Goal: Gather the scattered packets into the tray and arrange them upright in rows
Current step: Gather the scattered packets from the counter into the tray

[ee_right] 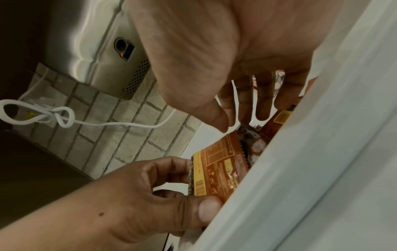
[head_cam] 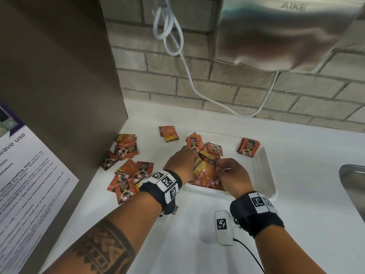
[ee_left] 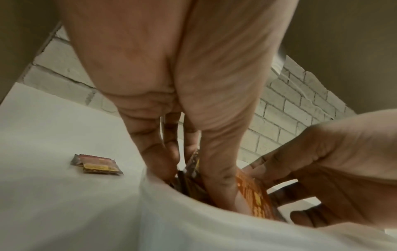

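Observation:
A white tray (head_cam: 265, 167) lies on the white counter, its left half piled with orange and brown coffee packets (head_cam: 207, 155). My left hand (head_cam: 194, 156) reaches into that pile; its fingers and thumb grip a bunch of upright packets (ee_left: 255, 197). Close beside it, my right hand (head_cam: 220, 169) pinches the top of the same bunch (ee_right: 217, 171) with curled fingers. A small stack of packets (head_cam: 248, 147) leans in the tray's far right corner. Several loose packets (head_cam: 128, 171) lie scattered on the counter left of the tray, and one pair (head_cam: 168, 133) lies behind it.
A steel hand dryer (head_cam: 286, 30) hangs on the brick wall above the tray, with a looped white cable (head_cam: 169, 36) drooping beside it. A brown panel (head_cam: 59, 76) with a printed notice (head_cam: 29, 175) closes the left side. A metal sink (head_cam: 353, 184) starts at the right.

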The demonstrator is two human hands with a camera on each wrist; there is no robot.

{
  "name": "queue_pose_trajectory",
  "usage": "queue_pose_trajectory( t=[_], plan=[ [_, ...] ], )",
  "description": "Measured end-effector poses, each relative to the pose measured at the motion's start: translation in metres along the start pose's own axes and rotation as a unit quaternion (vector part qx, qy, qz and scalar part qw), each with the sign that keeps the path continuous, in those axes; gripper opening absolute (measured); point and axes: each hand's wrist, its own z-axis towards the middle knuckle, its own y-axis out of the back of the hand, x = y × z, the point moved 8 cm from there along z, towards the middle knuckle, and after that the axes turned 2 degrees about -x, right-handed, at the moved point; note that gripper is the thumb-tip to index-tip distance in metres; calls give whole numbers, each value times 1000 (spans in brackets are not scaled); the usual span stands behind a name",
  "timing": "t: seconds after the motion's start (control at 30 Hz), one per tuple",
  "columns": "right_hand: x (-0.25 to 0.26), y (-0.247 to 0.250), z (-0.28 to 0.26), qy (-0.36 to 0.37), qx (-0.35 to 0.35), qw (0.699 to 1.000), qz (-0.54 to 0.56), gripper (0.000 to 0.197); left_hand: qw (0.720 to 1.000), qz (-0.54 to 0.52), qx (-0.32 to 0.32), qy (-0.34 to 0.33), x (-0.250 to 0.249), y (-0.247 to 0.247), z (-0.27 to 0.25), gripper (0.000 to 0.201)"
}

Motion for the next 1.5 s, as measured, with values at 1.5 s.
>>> queue_pose_trajectory(
  t=[1.5],
  plan=[
    [125, -132, -92, 307, 254, 912, -95, 18, 954, 216, 107, 181, 236, 109, 114, 48]
  ],
)
